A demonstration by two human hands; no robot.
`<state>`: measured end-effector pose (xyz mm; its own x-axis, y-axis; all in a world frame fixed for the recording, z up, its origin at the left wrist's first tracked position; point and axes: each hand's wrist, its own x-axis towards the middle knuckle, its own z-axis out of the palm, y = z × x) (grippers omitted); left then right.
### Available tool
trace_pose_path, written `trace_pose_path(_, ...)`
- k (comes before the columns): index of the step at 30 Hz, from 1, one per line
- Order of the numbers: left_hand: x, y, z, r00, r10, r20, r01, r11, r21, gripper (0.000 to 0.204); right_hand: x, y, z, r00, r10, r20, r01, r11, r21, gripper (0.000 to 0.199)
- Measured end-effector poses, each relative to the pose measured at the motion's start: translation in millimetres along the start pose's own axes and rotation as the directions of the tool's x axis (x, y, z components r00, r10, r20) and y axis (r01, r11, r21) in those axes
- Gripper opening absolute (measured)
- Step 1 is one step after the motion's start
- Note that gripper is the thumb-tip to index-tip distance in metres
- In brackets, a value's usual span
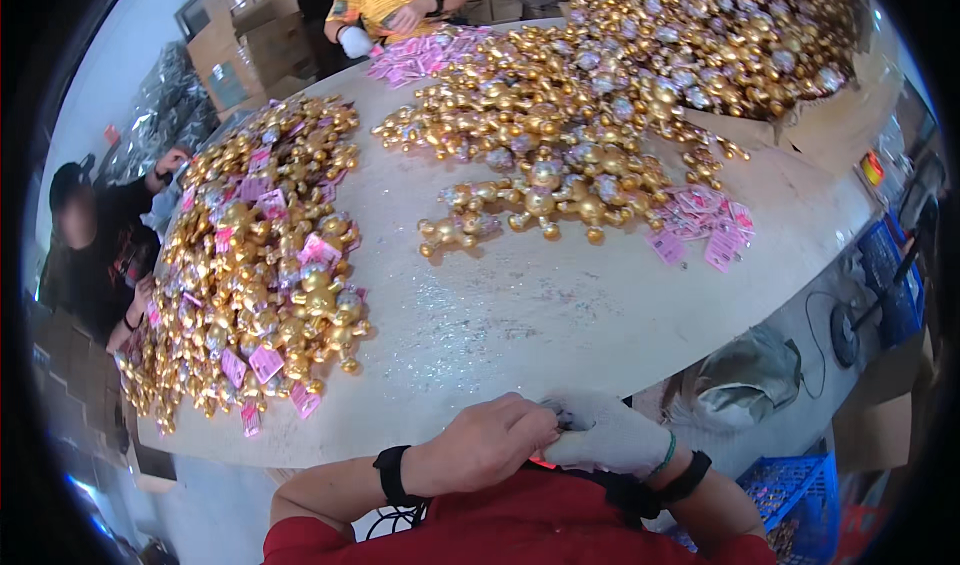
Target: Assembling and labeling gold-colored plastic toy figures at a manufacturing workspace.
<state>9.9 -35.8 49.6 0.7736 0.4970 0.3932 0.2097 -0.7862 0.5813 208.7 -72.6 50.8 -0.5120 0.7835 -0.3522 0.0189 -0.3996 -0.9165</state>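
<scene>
Both hands are brought together at the near table edge, in front of the red shirt. The bare left hand (490, 443) is curled, its fingertips met with those of the right hand (608, 435), which is covered by a white work glove and bent inward. A dark grey patch (568, 418) is seen between them; whether it is a gripped item or glove fabric cannot be made out, so the hold of either hand is left undecided. Nearest figurine: a shiny gold bear-shaped figurine (455, 232), laid on the white table (600, 335) beyond the hands, at the near edge of the central figurine pile (530, 115). Another figurine pile (255, 265) is spread at left, with pink cards mixed in; a pink card cluster (705, 220) is set to the right. The figurines are judged light, stiff, hollow plastic, slick on the gold coating and easily scuffed; best taken at the narrow neck or round the body, not by the small knobbed limbs. The cards are judged thin and bendable, best pinched by an edge.
</scene>
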Motion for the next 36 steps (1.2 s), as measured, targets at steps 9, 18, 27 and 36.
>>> trace_pose_path(9, -3, -9, -6, 0.988, -0.149, 0.026, 0.149, 0.989, 0.005, 0.019, 6, -1, 15, 0.893, -0.444, -0.076, 0.175, 0.497, -0.850, 0.017)
trace_pose_path(18, 49, -130, -58, 0.944, -0.206, -0.259, 0.280, 0.914, 0.293, 0.025, 34, 29, -23, 0.758, -0.483, -0.438, 0.267, 0.843, -0.467, 0.012)
trace_pose_path(27, 91, -184, -43, 0.866, -0.457, -0.203, 0.476, 0.629, 0.615, 0.050, 34, 32, -35, 0.714, -0.153, -0.684, 0.412, 0.881, 0.234, 0.012)
trace_pose_path(36, 60, -158, -61, 0.861, -0.409, -0.302, 0.453, 0.887, 0.091, 0.044, 27, 32, -40, 0.775, -0.154, -0.613, 0.389, 0.881, 0.270, 0.012)
